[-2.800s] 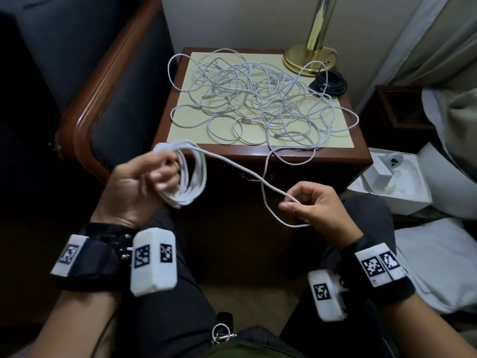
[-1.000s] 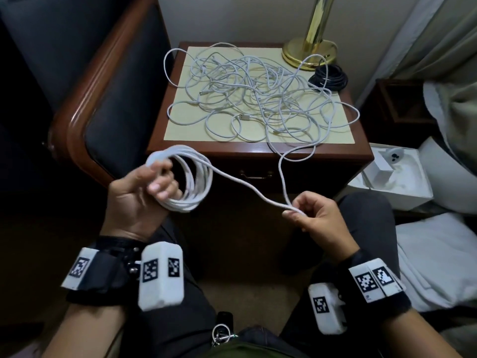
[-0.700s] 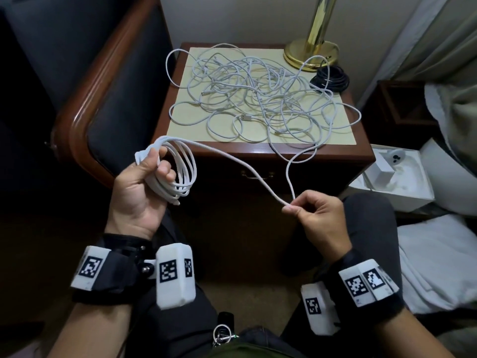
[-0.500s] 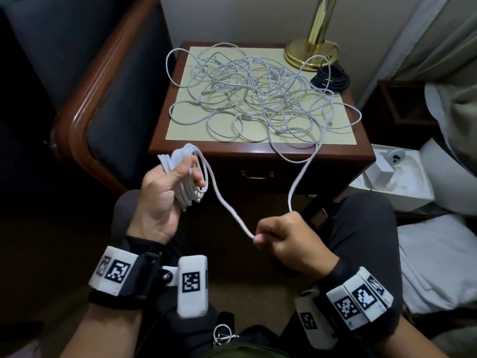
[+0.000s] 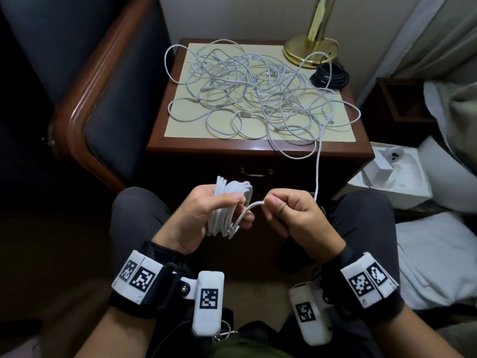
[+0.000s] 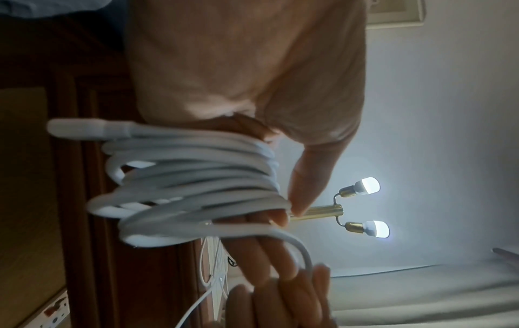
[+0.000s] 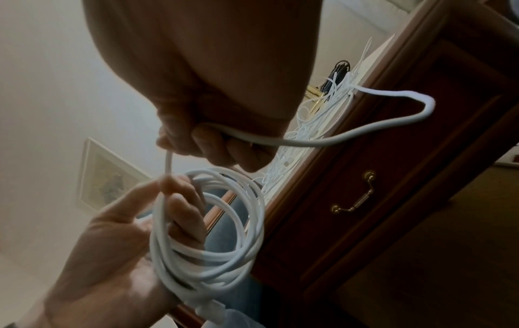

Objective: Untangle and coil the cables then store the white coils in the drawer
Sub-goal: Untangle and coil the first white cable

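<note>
The chair stands left of the wooden worktop, whose drawer sits shut under the front edge. On top lies the tangle of white cables, spread over most of the surface, with a brass lamp and a black coil at the far right corner. A white box lies on the floor to the right.

Below the drawer front, the left hand curls round a white coil of several loops. The right hand, just beside it, is fisted on the same cable's free strand, which runs up over the worktop edge into the tangle.

The step in hand looks like coiling the first cable. The next loop likely calls for drawing more strand out of the tangle. That strand may snag on other loops or drag them off the edge. The drawer has yet to be opened.
</note>
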A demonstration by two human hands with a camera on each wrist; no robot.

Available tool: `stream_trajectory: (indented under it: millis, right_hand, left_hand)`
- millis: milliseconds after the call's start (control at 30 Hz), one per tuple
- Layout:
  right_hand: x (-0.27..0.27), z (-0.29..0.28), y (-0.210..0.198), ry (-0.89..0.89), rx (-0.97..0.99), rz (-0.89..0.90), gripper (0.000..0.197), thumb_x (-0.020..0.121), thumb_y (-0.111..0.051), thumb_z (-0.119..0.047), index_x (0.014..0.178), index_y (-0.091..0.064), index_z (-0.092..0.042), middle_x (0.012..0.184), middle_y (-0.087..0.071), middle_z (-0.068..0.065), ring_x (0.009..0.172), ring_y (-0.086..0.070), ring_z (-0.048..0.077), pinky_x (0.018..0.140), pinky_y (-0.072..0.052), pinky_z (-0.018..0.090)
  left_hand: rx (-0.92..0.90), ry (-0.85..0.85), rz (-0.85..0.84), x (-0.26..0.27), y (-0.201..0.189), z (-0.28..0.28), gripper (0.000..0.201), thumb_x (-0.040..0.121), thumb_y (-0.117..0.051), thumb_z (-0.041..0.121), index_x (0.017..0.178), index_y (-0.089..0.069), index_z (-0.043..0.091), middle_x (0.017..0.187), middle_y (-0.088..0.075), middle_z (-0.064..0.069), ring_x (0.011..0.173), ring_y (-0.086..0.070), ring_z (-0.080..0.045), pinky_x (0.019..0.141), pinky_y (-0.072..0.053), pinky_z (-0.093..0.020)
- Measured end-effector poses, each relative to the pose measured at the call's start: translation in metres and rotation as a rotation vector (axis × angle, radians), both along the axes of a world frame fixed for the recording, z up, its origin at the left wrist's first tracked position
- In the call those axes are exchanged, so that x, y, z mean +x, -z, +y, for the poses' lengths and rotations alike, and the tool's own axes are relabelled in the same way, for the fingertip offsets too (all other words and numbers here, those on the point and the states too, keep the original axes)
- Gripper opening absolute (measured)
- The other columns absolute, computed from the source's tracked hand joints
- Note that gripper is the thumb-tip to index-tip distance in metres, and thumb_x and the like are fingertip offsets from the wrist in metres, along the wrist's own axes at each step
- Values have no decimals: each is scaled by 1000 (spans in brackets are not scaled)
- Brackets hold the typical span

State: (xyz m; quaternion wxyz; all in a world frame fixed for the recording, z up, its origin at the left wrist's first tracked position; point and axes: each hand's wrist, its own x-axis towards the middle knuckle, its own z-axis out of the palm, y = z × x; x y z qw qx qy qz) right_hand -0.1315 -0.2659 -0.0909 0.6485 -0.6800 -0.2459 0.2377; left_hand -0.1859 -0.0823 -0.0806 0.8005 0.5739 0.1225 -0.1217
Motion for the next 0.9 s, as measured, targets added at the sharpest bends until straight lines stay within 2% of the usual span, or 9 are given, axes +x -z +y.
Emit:
stream_trajectory:
  millis: [133,200,300,433,533,600,733,833,900]
  right_hand:
    - [0,6,3,112,38,-58,34,93,-46,-21,63,-49,-5,40,-39,-5,36,-32,4,40,-23,22]
    - [1,6,4,137,61,-70,34,92,-47,-20,62,-50,-6,41,-39,-4,36,-32,3,39,-24,18]
    - [2,5,7,134,56,-96,35,92,-51,-21,60,-51,-5,49,-42,4,43,-36,4,43,-28,15]
    - [0,-2,14,115,14,-137,34,87,-60,-23,55,-48,-18,49,-40,-9,49,-34,-1,49,-29,12]
    - [1,-15,20,94,-52,-155,33,78,-71,-32,57,-51,-18,50,-43,-9,50,-38,0,50,-32,14]
    - [8,-24,23,81,-122,-198,27,76,-73,-29,63,-56,-12,53,-47,-7,51,-42,1,51,-35,16]
    - [23,-36,26,194,-177,-289,20,75,-75,-21,71,-58,-10,57,-51,-6,52,-44,1,52,-36,14]
    - [33,-39,26,324,-226,-361,23,73,-81,-10,71,-58,-9,63,-56,-3,58,-52,4,55,-40,12]
    - [37,-37,27,416,-319,-466,23,72,-82,-9,71,-59,-10,65,-59,0,61,-55,10,57,-41,11]
  left_hand:
    - [4,65,-16,1,0,-9,30,84,-62,19,94,-62,-9,70,-68,-15,58,-63,-21,57,-52,-27]
    - [-1,86,-22,2,0,-12,28,84,-63,20,92,-63,-7,66,-66,-12,55,-60,-18,55,-51,-26]
    - [-3,147,-19,2,0,-12,19,84,-65,21,85,-67,2,59,-59,-8,50,-55,-14,50,-47,-24]
    - [16,199,-42,0,-2,-1,19,74,-73,26,78,-70,8,52,-54,-4,44,-50,-11,47,-43,-22]
    - [-43,93,-67,1,-4,18,33,55,-87,34,69,-71,9,46,-48,-1,39,-43,-8,42,-39,-17]
    - [-74,-5,-78,0,-6,35,42,46,-91,39,64,-71,8,44,-43,1,36,-40,-5,39,-37,-15]
    - [-163,-196,-110,-2,-10,65,30,44,-88,24,60,-69,7,42,-40,6,35,-36,-1,39,-30,-13]
    - [-206,-270,-102,-5,-9,79,39,40,-91,33,62,-67,10,42,-39,8,37,-35,-2,50,-19,-19]
    - [-247,-287,-91,-7,-8,84,36,45,-88,35,64,-66,14,43,-38,11,39,-34,-2,54,-19,-22]
